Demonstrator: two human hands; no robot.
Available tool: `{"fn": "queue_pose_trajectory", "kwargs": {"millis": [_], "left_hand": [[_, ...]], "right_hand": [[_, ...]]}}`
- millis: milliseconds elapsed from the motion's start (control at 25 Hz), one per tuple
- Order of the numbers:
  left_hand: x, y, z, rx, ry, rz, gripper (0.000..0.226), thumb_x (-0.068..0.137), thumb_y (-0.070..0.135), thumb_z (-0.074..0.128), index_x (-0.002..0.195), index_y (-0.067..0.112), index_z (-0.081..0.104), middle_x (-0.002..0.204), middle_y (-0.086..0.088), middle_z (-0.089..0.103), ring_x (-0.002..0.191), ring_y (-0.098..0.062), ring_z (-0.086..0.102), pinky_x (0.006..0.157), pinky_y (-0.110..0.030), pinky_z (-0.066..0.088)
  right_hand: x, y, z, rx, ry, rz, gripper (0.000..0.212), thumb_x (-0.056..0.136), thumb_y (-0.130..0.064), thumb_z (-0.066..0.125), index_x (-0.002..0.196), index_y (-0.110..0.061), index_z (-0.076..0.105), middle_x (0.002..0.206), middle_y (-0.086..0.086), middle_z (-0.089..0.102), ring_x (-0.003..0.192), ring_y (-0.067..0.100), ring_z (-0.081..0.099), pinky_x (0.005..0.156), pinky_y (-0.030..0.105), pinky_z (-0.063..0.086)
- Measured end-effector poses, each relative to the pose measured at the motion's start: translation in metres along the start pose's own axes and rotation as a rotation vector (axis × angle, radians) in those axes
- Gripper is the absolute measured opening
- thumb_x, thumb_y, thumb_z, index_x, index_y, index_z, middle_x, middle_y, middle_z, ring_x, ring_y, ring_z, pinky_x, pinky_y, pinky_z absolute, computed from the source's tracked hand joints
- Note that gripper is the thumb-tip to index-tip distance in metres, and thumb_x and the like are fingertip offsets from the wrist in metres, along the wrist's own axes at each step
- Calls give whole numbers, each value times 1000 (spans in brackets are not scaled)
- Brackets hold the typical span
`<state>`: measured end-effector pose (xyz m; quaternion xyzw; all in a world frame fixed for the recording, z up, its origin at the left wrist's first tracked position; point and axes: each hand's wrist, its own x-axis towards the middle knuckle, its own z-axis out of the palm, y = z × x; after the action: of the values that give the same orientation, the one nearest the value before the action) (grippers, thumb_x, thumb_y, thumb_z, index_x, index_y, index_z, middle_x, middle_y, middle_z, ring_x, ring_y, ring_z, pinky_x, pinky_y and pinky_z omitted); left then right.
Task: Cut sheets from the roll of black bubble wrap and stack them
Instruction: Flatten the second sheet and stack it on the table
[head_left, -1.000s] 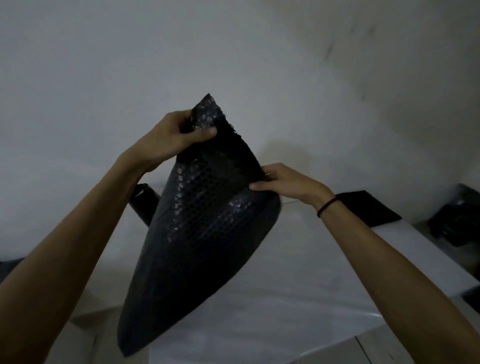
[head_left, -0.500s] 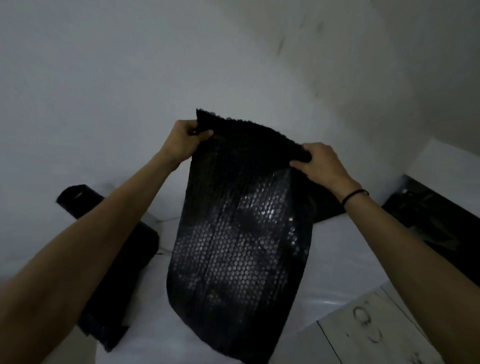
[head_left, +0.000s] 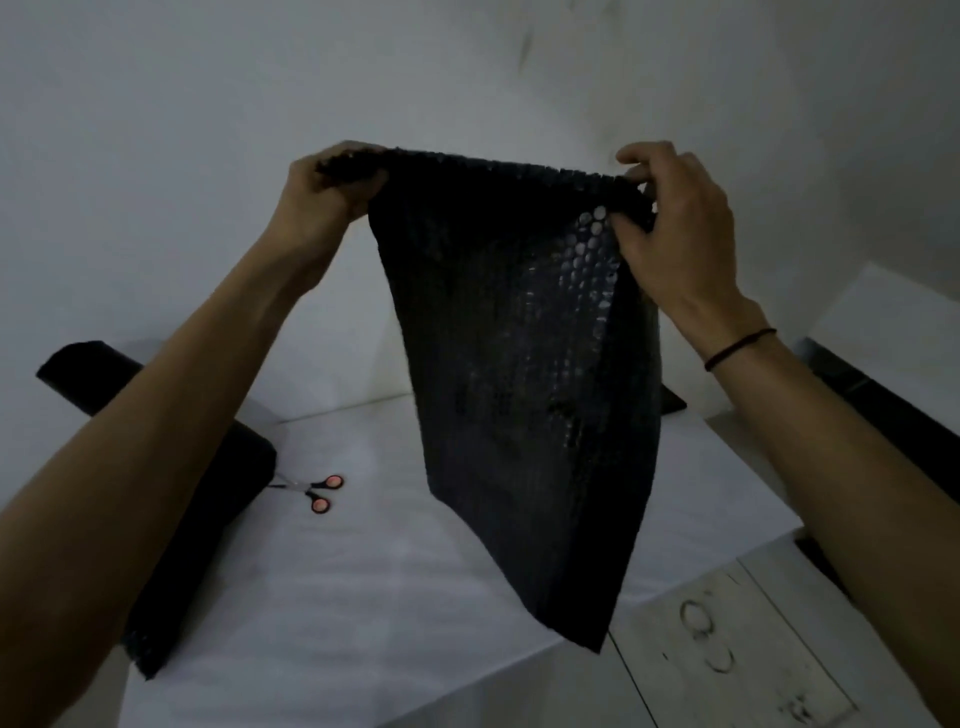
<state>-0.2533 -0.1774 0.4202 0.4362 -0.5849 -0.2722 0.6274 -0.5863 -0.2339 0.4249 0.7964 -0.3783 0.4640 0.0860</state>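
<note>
We hold a cut sheet of black bubble wrap (head_left: 524, 395) in the air above a white-covered table (head_left: 363, 597). Our left hand (head_left: 324, 189) is clenched around the sheet's upper left corner; our right hand (head_left: 670, 228) pinches the upper right corner between thumb and fingers, a thin dark band (head_left: 740, 348) at its wrist. The sheet hangs down from a nearly level top edge, its lower corner clear of the table. The roll of black bubble wrap (head_left: 202, 514) lies at the table's left, partly behind the left forearm. Scissors with red-and-black handles (head_left: 317, 491) lie just beside the roll.
</note>
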Motion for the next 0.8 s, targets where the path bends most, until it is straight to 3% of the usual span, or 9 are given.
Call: {"fn": "queue_pose_trajectory", "kwargs": {"millis": [120, 200, 280, 400, 560, 600, 720, 800], "left_hand": [[-40, -3, 0, 96, -152, 13, 23, 92, -8, 56, 109, 3, 67, 107, -15, 69, 104, -25, 64, 96, -38, 52], [-80, -15, -6, 168, -222, -44, 21, 92, -8, 59, 106, 6, 68, 100, 0, 73, 100, -14, 65, 93, -28, 52], [-119, -30, -13, 205, -286, -133, 24, 93, -10, 55, 102, 8, 69, 94, 11, 74, 94, -5, 66, 87, -20, 51], [-170, -47, -23, 57, -270, -341, 40, 97, -7, 46, 91, 18, 77, 93, 4, 76, 91, -11, 70, 83, -22, 55], [-202, -65, -38, 9, -83, -440, 28, 98, 16, 54, 83, 22, 77, 83, 4, 76, 75, -10, 70, 71, -20, 56], [-208, -73, -45, 76, -73, -424, 24, 97, 17, 56, 83, 19, 75, 81, 5, 74, 74, -9, 67, 70, -21, 55], [-233, -115, -64, 383, -164, -404, 17, 98, -2, 52, 92, 4, 67, 87, -7, 68, 83, -18, 61, 78, -35, 49], [-262, -155, -75, 555, -244, -457, 17, 96, -6, 51, 98, 1, 66, 93, -14, 70, 87, -27, 66, 80, -41, 51]], "right_hand": [[-37, -2, -19, 2, -73, -174, 29, 84, -13, 64, 112, -10, 68, 95, 9, 64, 90, 29, 57, 76, 40, 44], [-82, -8, -26, 36, -197, -189, 23, 81, -12, 64, 102, -8, 72, 90, 8, 66, 83, 29, 61, 72, 40, 48], [-130, -25, -29, 188, -405, -94, 13, 85, -17, 67, 91, -6, 73, 84, 5, 67, 76, 25, 64, 66, 37, 52], [-175, -60, -30, 383, -696, 133, 35, 94, -26, 68, 67, -5, 62, 64, 3, 62, 59, 14, 58, 52, 33, 46], [-201, -102, -17, 524, -869, 372, 51, 97, -41, 62, 72, 4, 59, 67, 18, 61, 57, 13, 56, 53, 25, 35], [-210, -111, -11, 538, -909, 395, 48, 97, -41, 60, 71, -1, 58, 66, 15, 61, 59, 11, 59, 55, 24, 35], [-252, -132, 23, 533, -1014, 435, 29, 99, -34, 59, 70, -34, 57, 72, -17, 62, 67, -8, 59, 63, 13, 42], [-294, -139, 58, 456, -1000, 494, 26, 99, -38, 58, 73, -35, 58, 80, -13, 66, 75, -1, 63, 73, 26, 54]]}}
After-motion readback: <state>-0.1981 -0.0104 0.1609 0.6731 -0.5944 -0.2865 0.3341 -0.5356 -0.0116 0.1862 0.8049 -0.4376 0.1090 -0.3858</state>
